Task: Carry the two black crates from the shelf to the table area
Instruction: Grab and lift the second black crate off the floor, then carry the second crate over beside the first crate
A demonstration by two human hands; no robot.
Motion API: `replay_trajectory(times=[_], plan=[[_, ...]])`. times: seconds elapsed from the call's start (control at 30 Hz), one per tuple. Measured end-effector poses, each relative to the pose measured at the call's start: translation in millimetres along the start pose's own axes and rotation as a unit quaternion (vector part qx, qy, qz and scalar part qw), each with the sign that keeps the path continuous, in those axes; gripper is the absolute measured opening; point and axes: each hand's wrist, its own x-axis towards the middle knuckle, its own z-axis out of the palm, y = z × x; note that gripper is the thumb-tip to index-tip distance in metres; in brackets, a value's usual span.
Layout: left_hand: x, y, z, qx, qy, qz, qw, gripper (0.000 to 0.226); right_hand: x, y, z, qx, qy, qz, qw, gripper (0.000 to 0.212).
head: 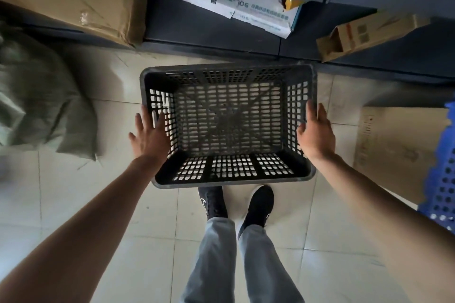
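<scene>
1. Far left there's a green woven sack (37, 96) slumped on the tiled floor, with a cardboard box (73, 0) above it on the dark shelf (209, 29).
2. The left hand (150, 135) has its fingers spread wide, flat against the left wall of the black crate (229, 125). It looks more like a press than a wrap-around grip.
3. The crate is empty, held out in front of the person over the floor, just off the shelf edge, above the black shoes (214, 202).
4. The right hand (316, 133) is open too, palm pressed to the right wall, so the crate is squeezed between both hands.
5. Far right: flat cardboard (394, 150) and a blue crate (443, 179).
6. Progress guess: early. Only one black crate shows, no table in sight, and I can't spot the second one.
</scene>
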Motion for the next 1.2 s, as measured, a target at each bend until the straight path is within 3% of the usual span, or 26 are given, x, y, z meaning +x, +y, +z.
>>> replay_trajectory(times=[0.7,0.93,1.2], plan=[[25,-7,21,-0.065,0.068,-0.008,0.995,0.089,12,12,10,-0.019,-0.041,0.034,0.998,0.085],[-17,-18,0,-0.103,0.056,0.002,0.993,0.093,-26,9,-12,-0.029,-0.056,0.035,0.997,0.089],[-108,-57,-51,-0.164,0.045,-0.06,0.984,0.087,-80,-29,-83,-0.062,-0.063,0.003,0.996,0.081]])
